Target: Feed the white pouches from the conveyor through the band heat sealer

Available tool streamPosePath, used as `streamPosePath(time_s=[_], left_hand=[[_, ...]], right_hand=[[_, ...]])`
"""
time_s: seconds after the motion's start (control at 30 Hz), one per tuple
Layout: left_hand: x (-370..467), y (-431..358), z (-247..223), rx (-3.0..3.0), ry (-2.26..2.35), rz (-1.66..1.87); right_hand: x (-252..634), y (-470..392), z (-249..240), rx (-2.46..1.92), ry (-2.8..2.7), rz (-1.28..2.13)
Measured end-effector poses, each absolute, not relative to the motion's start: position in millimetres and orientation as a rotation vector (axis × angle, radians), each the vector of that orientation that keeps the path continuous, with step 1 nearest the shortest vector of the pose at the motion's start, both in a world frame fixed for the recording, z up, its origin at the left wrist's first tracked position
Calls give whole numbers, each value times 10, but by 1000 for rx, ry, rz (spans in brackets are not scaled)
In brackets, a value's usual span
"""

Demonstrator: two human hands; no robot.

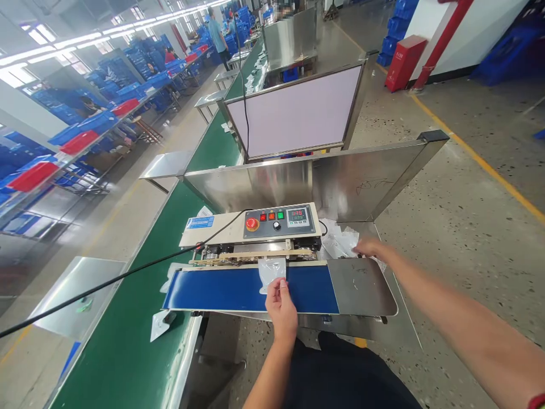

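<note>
My left hand pinches the lower edge of a small clear plastic bag over the blue belt of a band sealer. The bag's upper edge sits in the sealer's slot, below the control panel with its red knob and lit display. Off to the right, my right hand has its fingers closed on the edge of a plastic bag at a loose pile behind the steel end plate. What the bags contain is too unclear to name.
A green conveyor runs along the left, carrying a few bags. The black cable crosses in front of the sealer. Behind stands a steel partition; farther off are a white panel, blue crates and people.
</note>
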State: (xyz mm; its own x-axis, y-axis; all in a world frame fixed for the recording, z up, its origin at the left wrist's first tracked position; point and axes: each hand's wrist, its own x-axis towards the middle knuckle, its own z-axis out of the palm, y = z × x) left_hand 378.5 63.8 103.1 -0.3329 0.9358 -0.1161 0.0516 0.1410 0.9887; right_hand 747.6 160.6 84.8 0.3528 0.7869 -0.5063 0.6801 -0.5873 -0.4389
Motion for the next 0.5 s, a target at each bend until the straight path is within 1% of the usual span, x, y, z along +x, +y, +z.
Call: streamPosePath(time_s=[0.1,0.27,0.37,0.43,0.5], left_hand=[[4033,670,1063,1213,1421,1232],[4553,901,1163,1752,1120,1125],[4835,1050,1249,1982,940,1118],[4946,1080,1302,2031,800,1090],[4983,1036,1333,1955,738,1042]], right_hand=[[7533,1676,1003,-2403,-1386,1102],[7610,1505,1577,-2176,-1463,1100],[7444,1255,1924,-1924,-1424,1365],[7286,1057,2080,-1735,-1308,1558],[7139,841,2142,-1604,-1139,1605]])
